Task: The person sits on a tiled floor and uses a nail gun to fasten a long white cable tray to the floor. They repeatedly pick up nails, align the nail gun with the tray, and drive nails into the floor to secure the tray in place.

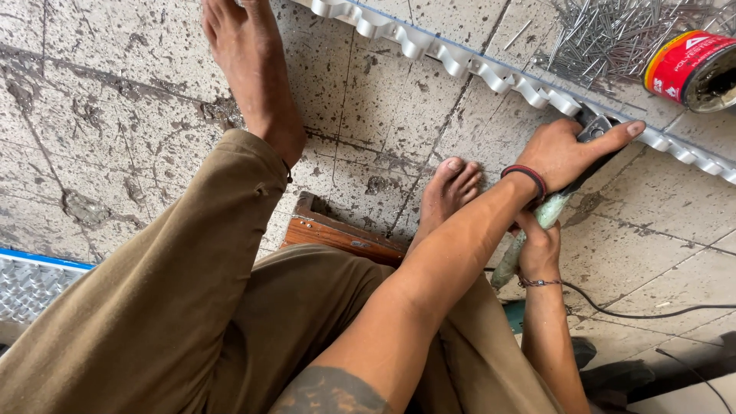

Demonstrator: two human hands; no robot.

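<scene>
My left hand (563, 153), a red and black band on its wrist, reaches across and grips the dark head of a power tool (594, 130). The head rests against a long wavy silver metal strip (460, 57) lying diagonally on the stone floor. My right hand (537, 247), wearing a thin bead bracelet, holds the tool's pale green body (548, 213) just below. Both hands are closed around the tool. Its working tip is hidden under my left hand.
I sit on a low wooden stool (337, 230) in brown trousers, bare feet (452, 188) on the speckled floor. A pile of nails (613, 34) and a red can (690, 65) lie top right. A black cord (636, 313) runs right. A studded metal panel (31, 280) is at the left edge.
</scene>
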